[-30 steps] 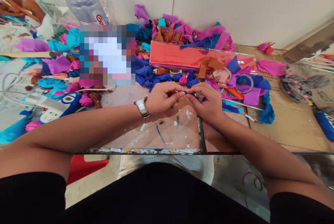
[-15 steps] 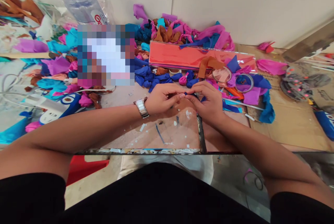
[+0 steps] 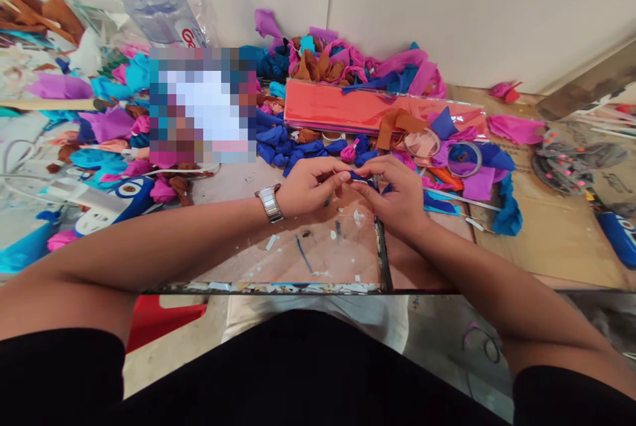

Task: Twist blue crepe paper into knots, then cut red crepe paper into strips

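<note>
Compared with the picture half a second before, a longer part of the small dark blue piece (image 3: 362, 178) is now seen between the fingertips, and the thumb of the left hand (image 3: 305, 189) has moved a little toward the person's left. The right hand (image 3: 400, 197) stays in nearly the same place, and the things around also remain as they were. Both hands are held above the work table (image 3: 318, 247), close together, with the fingertips turned to each other. The left hand has its thumb and forefinger closed narrowly at the left end of the blue piece. The right hand pinches the same piece between thumb and bent fingers, which hide a part of it. Both forearms come in from the sides and meet in front of the body; a metal watch (image 3: 270, 205) is on the left wrist. The blue piece is in the air between the hands, in front of a row of knotted blue pieces (image 3: 283, 149). Behind this row lies a red pack in clear plastic (image 3: 338, 105). At the right of the hands there is a ring-shaped roll (image 3: 479, 161) among purple and blue pieces. The exact form of the held piece is too small to tell.
</note>
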A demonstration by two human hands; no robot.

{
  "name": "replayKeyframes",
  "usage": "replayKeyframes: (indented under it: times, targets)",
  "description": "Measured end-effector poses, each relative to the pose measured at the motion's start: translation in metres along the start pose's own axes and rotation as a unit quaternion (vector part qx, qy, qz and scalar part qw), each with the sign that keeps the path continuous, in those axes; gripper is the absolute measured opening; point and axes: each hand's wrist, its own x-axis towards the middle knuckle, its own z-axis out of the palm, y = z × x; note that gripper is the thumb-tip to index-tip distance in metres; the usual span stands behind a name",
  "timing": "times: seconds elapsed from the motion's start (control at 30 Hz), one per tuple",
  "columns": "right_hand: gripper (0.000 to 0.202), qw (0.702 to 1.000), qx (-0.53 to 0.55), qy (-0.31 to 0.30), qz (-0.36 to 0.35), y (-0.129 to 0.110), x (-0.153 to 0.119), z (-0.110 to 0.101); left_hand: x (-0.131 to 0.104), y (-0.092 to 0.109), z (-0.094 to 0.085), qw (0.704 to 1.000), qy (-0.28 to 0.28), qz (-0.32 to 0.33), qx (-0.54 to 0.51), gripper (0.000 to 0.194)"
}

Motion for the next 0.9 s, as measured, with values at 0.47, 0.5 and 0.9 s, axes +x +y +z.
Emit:
replayKeyframes:
  times: [0.47, 0.5, 0.9]
  targets:
    - [0.005, 1.000, -0.018, 0.013, -0.013, -0.0047, 0.0007, -0.0032, -0.0006, 0.0019, 0.0017, 1.000, 0.030, 0.006, -0.004, 0.045]
    - [0.003, 1.000, -0.017, 0.011, -0.009, -0.0045, 0.0008, -0.0028, -0.0008, 0.0016, 0.0019, 1.000, 0.027, 0.007, -0.006, 0.044]
    - [0.010, 1.000, 0.011, 0.001, 0.008, -0.0019, -0.0001, -0.0024, -0.0023, 0.0025, 0.0026, 0.999, -0.011, 0.017, -0.040, 0.037]
